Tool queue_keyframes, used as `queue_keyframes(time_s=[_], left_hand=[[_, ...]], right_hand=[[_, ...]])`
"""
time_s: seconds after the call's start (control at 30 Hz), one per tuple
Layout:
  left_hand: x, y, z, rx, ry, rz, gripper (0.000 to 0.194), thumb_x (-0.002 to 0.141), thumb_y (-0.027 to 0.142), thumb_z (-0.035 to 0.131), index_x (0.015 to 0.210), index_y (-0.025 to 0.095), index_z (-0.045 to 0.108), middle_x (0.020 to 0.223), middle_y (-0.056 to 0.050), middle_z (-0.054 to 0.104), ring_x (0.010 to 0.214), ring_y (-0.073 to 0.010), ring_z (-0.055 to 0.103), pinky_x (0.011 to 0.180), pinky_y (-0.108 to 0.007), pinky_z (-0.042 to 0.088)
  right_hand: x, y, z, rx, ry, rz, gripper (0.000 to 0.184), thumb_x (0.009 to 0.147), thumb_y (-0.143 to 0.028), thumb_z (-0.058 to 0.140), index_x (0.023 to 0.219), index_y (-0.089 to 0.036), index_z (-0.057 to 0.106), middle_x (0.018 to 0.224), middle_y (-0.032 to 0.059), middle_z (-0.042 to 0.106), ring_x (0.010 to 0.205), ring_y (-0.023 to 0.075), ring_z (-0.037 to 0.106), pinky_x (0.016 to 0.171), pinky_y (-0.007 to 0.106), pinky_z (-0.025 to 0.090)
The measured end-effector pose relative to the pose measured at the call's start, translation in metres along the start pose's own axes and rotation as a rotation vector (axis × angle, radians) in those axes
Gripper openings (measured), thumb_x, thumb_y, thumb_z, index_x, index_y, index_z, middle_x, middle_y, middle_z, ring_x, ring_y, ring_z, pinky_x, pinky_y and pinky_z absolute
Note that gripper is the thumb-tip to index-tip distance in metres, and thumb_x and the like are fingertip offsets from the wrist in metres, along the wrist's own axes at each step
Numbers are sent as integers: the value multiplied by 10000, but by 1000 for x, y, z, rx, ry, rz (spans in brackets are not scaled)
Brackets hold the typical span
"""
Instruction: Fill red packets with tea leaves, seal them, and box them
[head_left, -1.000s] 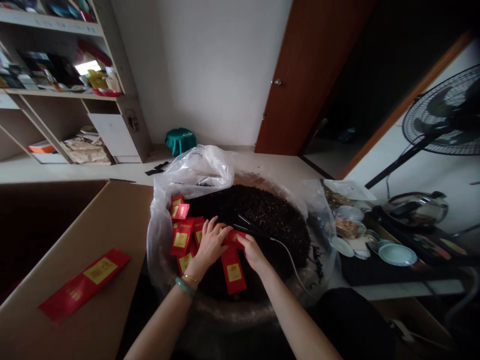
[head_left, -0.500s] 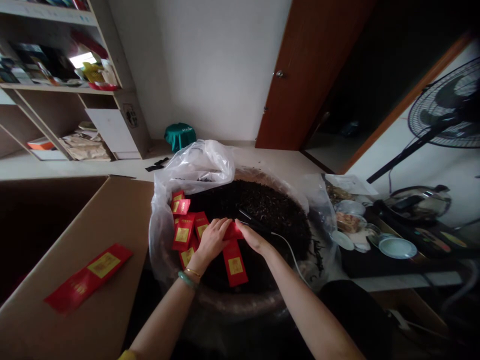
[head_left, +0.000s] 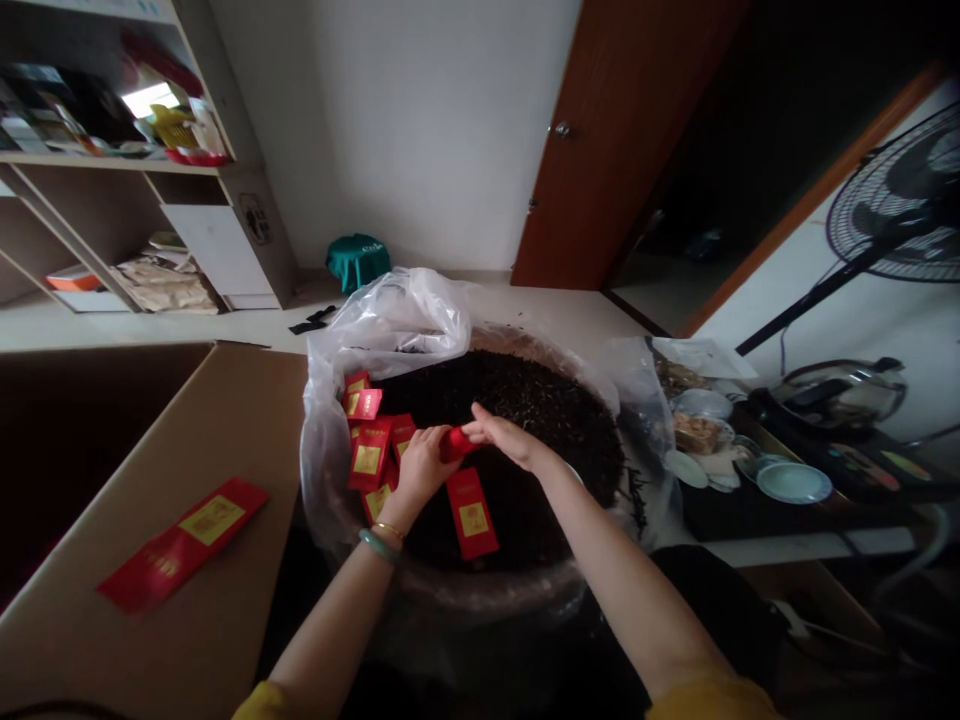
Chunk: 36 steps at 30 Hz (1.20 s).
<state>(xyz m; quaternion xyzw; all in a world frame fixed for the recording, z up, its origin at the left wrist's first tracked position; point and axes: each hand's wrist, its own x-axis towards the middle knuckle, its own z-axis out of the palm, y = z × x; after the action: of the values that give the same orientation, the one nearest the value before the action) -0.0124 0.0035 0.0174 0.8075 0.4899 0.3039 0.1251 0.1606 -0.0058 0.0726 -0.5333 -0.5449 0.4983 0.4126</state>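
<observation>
1. Clamped around one end of a red packet (head_left: 454,443) with the left hand (head_left: 422,470), fingers curled over the top, probably to steady it from one side.
2. Spread open at the packet's other end with the right hand (head_left: 510,438), fingers nearly straight and fingertips touching the red surface, apparently to press or guide rather than grip. Cannot tell, with so much covered by fingers, whether folded or flat there.
3. Held above the dark loose leaves (head_left: 544,390), inside the round container (head_left: 487,592), perhaps so as to catch any spill.
4. Just below, lying face up on the dark contents: a single packet (head_left: 472,515), set apart from the others and near both hands, so easy to reach.
5. Beyond the left hand, heaped loosely and overlapping against the container's left side: a group of packets (head_left: 369,457), seemingly gathered there to leave the middle free for working.
6. Draped over the rim and bunched at the far left: a clear plastic liner (head_left: 420,315), likely to contain the leaves.
7. Farther left, resting aslant on the cardboard box (head_left: 259,420): another packet (head_left: 187,535), well apart from the heap.
8. Off to the right, on the counter (head_left: 817,550): a pale dish (head_left: 793,482) and a glass pot (head_left: 840,392), both outside the working area.
</observation>
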Motion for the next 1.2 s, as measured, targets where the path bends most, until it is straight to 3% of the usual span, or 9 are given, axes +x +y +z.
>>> queue_keyframes(time_s=[0.1, 0.2, 0.3, 0.4, 0.47, 0.57, 0.77, 1.03, 1.2], left_hand=[[1, 0, -2, -33, 30, -76, 384, 693, 238, 715, 1056, 200, 593, 1007, -60, 672, 929, -243, 609, 832, -365, 488], [2, 1, -3, -48, 22, -86, 382, 682, 237, 720, 1041, 205, 595, 993, -54, 672, 923, -245, 611, 829, -367, 487], [1, 1, -3, -53, 27, -87, 411, 671, 249, 732, 1050, 195, 585, 1003, -61, 668, 938, -253, 609, 842, -374, 485], [1, -1, -2, -66, 26, -85, 434, 665, 250, 739, 1061, 187, 573, 1012, -65, 664, 942, -248, 609, 844, -368, 486], [1, -2, -2, -72, 25, -74, 426, 670, 255, 735, 1058, 192, 571, 1008, -61, 664, 945, -247, 607, 837, -366, 488], [1, -3, -2, -79, 32, -62, 420, 673, 258, 729, 1057, 200, 568, 990, -52, 663, 943, -244, 604, 828, -363, 489], [1, -5, 0, -102, 32, -79, 472, 661, 267, 745, 1083, 181, 552, 992, -63, 655, 927, -241, 606, 804, -357, 498], [1, -6, 2, -119, 28, -102, 480, 656, 250, 747, 1088, 193, 544, 971, -52, 654, 928, -242, 612, 799, -356, 504], [1, -6, 2, -135, 27, -117, 492, 649, 248, 751, 1093, 187, 546, 982, -58, 654, 929, -240, 616, 798, -354, 504]], right_hand=[[-7, 13, -18, -42, 55, 65, 449, 891, -530, 413, 909, -193, 709, 863, 73, 727, 861, 210, 664, 801, 397, 508], [-21, 38, -24, -517, -30, 86, 189, 737, -224, 652, 908, -174, 717, 914, 100, 722, 893, 253, 657, 844, 405, 490], [-30, 55, -17, -887, -171, 76, 768, 596, -34, 687, 1322, -215, 514, 1391, 154, 479, 1219, 321, 495, 980, 421, 408], [-25, 55, -4, -1075, -298, 115, 1082, 531, -77, 762, 1459, -318, 260, 1547, 134, 201, 1321, 396, 333, 974, 483, 398], [-19, 49, 6, -1172, -356, 77, 1068, 506, -132, 804, 1432, -335, 312, 1515, 131, 270, 1278, 418, 354, 930, 498, 419], [-15, 42, 19, -1297, -352, -15, 769, 619, -218, 757, 1326, -292, 464, 1360, 149, 443, 1150, 379, 458, 831, 461, 466], [-32, 50, 21, -1312, -221, 6, 613, 654, -171, 719, 1225, -277, 523, 1186, 121, 519, 1019, 291, 534, 704, 334, 479], [-41, 50, -4, -1125, -243, 58, 486, 628, -198, 769, 1093, -249, 637, 1101, 81, 586, 959, 256, 604, 771, 326, 458], [-41, 54, -16, -967, -193, -25, 304, 651, -122, 740, 941, -207, 706, 1003, 71, 636, 931, 220, 625, 810, 298, 462]])
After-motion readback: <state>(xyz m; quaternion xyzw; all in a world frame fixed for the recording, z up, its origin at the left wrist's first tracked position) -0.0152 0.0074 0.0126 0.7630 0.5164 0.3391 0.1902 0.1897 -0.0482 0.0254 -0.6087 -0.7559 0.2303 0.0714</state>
